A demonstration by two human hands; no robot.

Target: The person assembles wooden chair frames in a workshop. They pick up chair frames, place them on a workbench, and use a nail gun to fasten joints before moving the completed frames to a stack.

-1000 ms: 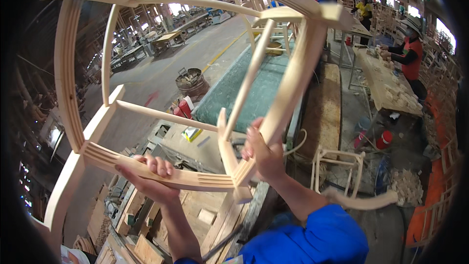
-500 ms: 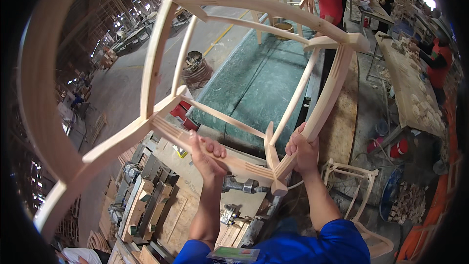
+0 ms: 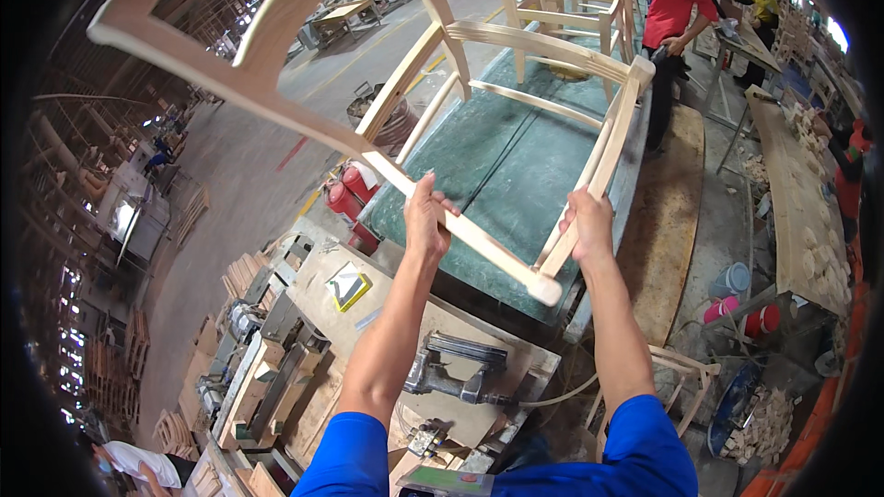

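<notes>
A pale, unfinished wooden chair frame (image 3: 493,250) is held up in the air, tilted, over the near end of a green-topped table (image 3: 502,161). Its curved back spreads to the upper left, and the seat frame has no panel in it. My left hand (image 3: 427,221) is closed round the long back post. My right hand (image 3: 589,223) grips the rails at the right side, not far from the rounded end of the post. Below my arms a black-and-grey air tool, looking like a nail gun (image 3: 458,366), lies on a wooden workbench (image 3: 322,262) with its hose attached.
Several wooden chairs (image 3: 562,14) stand at the table's far end, near a person in a red shirt (image 3: 677,2). Red fire extinguishers (image 3: 345,202) stand left of the table. A clamp fixture (image 3: 272,373) and a yellow-edged pad (image 3: 348,285) are on the bench.
Both hands have moved farther forward with the chair frame, which has turned so its back points to the upper left. The nail gun and bench now show more fully beneath my arms.
</notes>
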